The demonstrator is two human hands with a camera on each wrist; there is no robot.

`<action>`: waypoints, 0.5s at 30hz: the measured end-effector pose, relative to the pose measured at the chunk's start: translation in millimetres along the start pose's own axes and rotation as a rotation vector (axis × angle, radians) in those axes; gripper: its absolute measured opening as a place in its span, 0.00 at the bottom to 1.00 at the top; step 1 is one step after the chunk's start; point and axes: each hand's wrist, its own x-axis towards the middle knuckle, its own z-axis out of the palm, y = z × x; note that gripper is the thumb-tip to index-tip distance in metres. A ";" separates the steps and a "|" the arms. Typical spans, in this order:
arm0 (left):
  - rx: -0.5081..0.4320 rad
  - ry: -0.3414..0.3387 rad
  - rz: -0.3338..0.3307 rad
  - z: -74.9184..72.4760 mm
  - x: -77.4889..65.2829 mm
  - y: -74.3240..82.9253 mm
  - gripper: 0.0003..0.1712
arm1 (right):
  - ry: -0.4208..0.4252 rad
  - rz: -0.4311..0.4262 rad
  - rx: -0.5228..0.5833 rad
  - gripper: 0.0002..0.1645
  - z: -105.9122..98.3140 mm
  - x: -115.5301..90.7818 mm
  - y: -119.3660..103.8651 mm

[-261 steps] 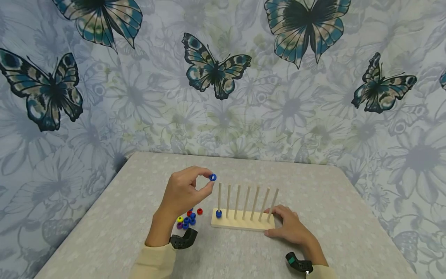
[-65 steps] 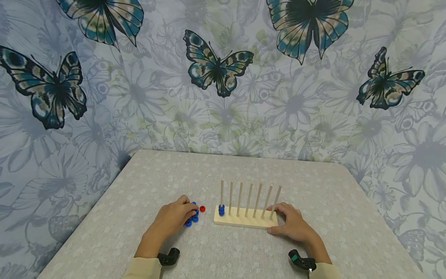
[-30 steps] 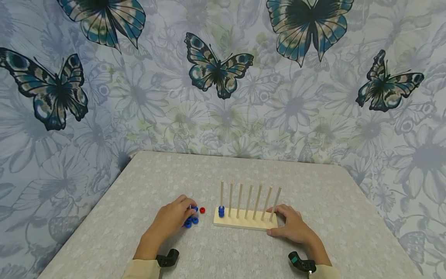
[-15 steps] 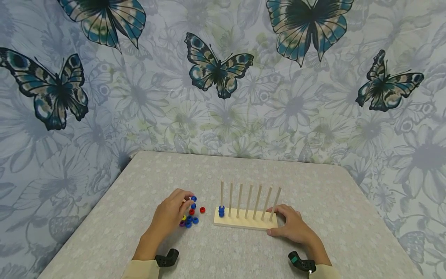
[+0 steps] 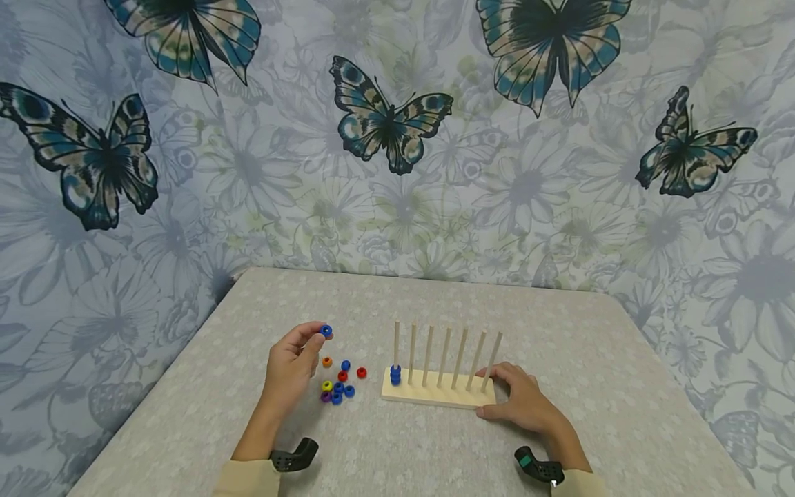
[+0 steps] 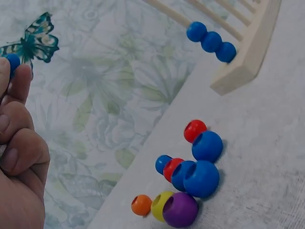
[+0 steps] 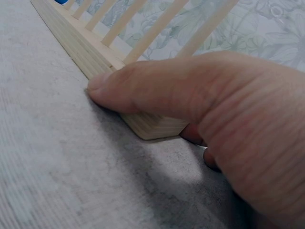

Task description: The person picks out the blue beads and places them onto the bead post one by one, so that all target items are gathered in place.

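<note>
My left hand [image 5: 290, 369] is raised at the left of the loose beads. Between its thumb and forefinger it pinches a blue bead [image 5: 326, 331], partly seen in the left wrist view [image 6: 13, 59]. The wooden peg rack [image 5: 435, 395] has a row of upright pegs. Blue beads [image 6: 211, 42] are stacked on its leftmost peg, three showing in the left wrist view. My right hand [image 5: 522, 400] grips the rack's right end; in the right wrist view its thumb lies along the near side of the base [image 7: 147, 126], with most of the other fingers hidden.
Loose beads lie left of the rack: several blue [image 5: 338, 388], two red [image 5: 361, 373], one orange [image 5: 327, 362], one yellow [image 5: 327, 386] and one purple [image 5: 326, 397]. The patterned tablecloth [image 5: 435, 455] reaches back to a butterfly-print wall [image 5: 397, 228].
My left hand has picked a blue bead from the group and moved up and left with it, uncovering the orange bead. Over the longer span, blue beads were added to the leftmost peg.
</note>
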 end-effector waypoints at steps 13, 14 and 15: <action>-0.178 -0.005 0.010 6.0 2.1 14.4 0.17 | -0.005 0.006 0.007 0.35 -4.0 -2.0 -3.1; -0.184 -0.010 0.006 7.0 2.6 16.1 0.17 | -0.005 0.003 0.005 0.35 -3.4 -1.8 -3.0; -0.194 -0.015 0.002 8.1 3.2 17.7 0.17 | -0.005 0.001 0.004 0.35 -2.8 -1.5 -2.9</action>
